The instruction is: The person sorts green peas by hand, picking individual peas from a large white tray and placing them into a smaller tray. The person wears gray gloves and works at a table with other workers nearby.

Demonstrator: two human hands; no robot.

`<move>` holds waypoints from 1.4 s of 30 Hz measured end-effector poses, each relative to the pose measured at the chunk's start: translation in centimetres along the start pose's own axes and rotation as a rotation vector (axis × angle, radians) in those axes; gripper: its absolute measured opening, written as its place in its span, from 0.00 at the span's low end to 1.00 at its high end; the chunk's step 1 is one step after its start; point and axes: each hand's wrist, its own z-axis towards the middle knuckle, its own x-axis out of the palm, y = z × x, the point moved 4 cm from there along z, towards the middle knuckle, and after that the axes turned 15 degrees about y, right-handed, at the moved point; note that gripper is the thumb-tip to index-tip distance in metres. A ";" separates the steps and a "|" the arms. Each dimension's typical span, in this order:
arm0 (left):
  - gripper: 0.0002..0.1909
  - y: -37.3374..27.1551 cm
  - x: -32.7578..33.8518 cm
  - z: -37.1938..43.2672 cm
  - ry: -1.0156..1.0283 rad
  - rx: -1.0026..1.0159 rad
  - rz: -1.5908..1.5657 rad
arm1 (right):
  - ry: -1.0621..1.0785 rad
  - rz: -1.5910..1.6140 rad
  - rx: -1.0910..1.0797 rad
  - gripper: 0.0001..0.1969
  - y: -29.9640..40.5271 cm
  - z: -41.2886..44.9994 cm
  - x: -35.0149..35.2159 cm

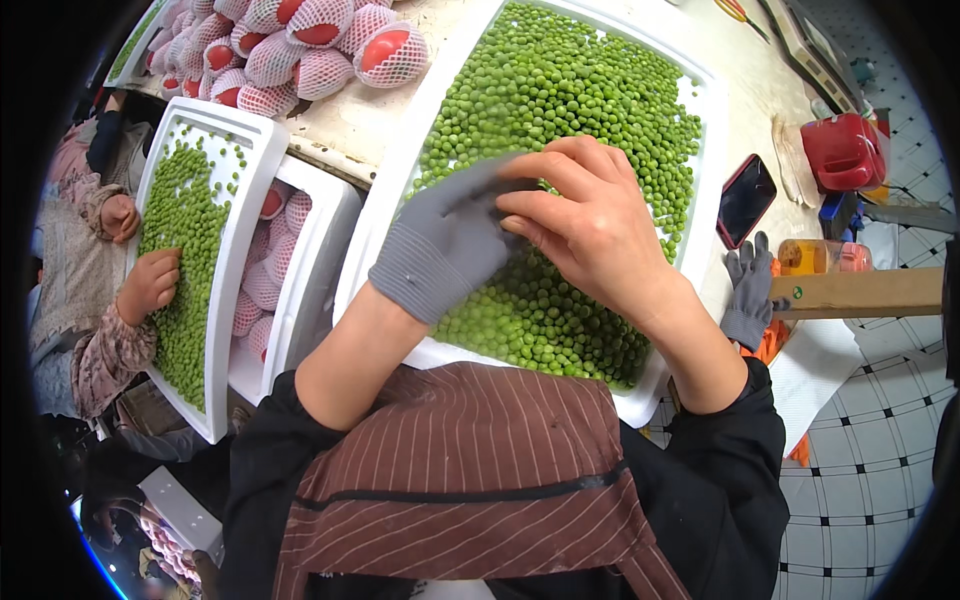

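Observation:
My left hand (450, 232) wears a grey knit glove with a ribbed cuff. It hovers over green peas (562, 90) spread in a white foam box (405, 142) right before me. My bare right hand (592, 217) meets it above the peas, its thumb and fingers pinching at the glove's finger ends. Those gloved fingertips are partly hidden behind my right fingers, so their pose is unclear. On the right lies a second grey glove (742, 289), off the hand.
Tomatoes in foam nets (274, 60) are heaped at the back left. Another person's hands (150, 285) work at a second pea box (217, 300) on the left, above netted produce (262, 285). A phone (746, 201), a red container (844, 154) and scissors (739, 15) lie right.

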 end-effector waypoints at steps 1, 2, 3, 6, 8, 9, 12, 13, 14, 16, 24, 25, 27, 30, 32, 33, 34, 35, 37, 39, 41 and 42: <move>0.15 -0.1 0.1 0.0 -0.058 -0.015 -0.041 | -0.017 0.010 0.005 0.10 0.0 -0.1 0.0; 0.14 -0.4 0.4 0.0 -0.116 -0.029 -0.081 | -0.034 0.019 0.010 0.10 -0.1 -0.2 0.0; 0.13 -0.5 0.6 -0.1 -0.175 -0.045 -0.123 | -0.040 0.078 0.042 0.10 -0.4 -0.5 -0.1; 0.09 -1.7 0.3 0.1 -0.055 -0.067 -0.319 | -0.044 0.206 0.121 0.09 -1.9 -1.9 -1.1; 0.08 -2.9 0.1 0.0 -0.017 -0.057 -0.435 | -0.048 0.220 0.222 0.09 -2.9 -3.4 -1.7; 0.08 -3.4 0.1 0.1 0.007 -0.059 -0.495 | -0.053 0.220 0.278 0.09 -3.5 -4.3 -2.1; 0.09 -5.3 -1.0 -0.4 -0.051 0.031 -0.389 | -0.075 0.298 0.443 0.08 -5.1 -6.4 -3.2; 0.10 -5.9 -1.0 -0.6 -0.108 0.057 -0.359 | -0.076 0.309 0.489 0.08 -5.6 -7.2 -3.4; 0.09 -6.1 -1.4 -0.6 -0.130 0.078 -0.329 | -0.050 0.316 0.521 0.09 -5.9 -7.8 -3.5; 0.09 -6.7 -2.0 -0.7 -0.176 0.122 -0.263 | -0.008 0.354 0.542 0.10 -5.7 -8.5 -2.9; 0.08 -6.8 -3.1 -0.9 -0.274 0.209 -0.212 | 0.104 0.208 0.394 0.07 -4.5 -8.6 -0.5; 0.08 -6.7 -2.9 -0.8 -0.272 0.203 -0.215 | 0.130 0.182 0.329 0.06 -4.2 -8.3 -0.1; 0.08 -6.6 -2.9 -0.8 -0.263 0.191 -0.228 | 0.186 0.114 0.310 0.04 -4.0 -8.0 1.2; 0.07 -6.4 -2.9 -0.8 -0.251 0.184 -0.243 | 0.237 -0.011 0.306 0.03 -3.5 -7.2 1.7; 0.08 -6.3 -2.5 -0.8 -0.256 0.190 -0.233 | 0.311 -0.086 0.309 0.03 -3.5 -6.9 1.8; 0.08 -6.2 -2.5 -0.8 -0.246 0.184 -0.246 | 0.349 -0.127 0.311 0.03 -3.5 -6.8 1.8; 0.08 -6.1 -2.6 -0.7 -0.235 0.177 -0.259 | 0.346 -0.122 0.304 0.03 -3.5 -6.6 1.9; 0.08 -5.9 -2.6 -0.7 -0.224 0.170 -0.271 | 0.342 -0.117 0.298 0.03 -3.6 -6.4 2.2; 0.08 -5.2 -2.4 -0.6 -0.181 0.128 -0.279 | 0.332 -0.089 0.307 0.03 -3.7 -6.2 2.3; 0.09 -4.1 -1.4 -0.6 -0.206 0.083 -0.243 | 0.314 -0.041 0.338 0.02 -3.9 -6.4 1.8; 0.10 -2.8 0.1 -1.0 -0.302 0.050 -0.169 | 0.208 0.116 0.433 0.03 -4.7 -6.6 0.2; 0.10 -2.1 -0.1 -1.0 -0.192 -0.001 -0.190 | 0.120 0.268 0.491 0.03 -4.8 -6.7 -0.8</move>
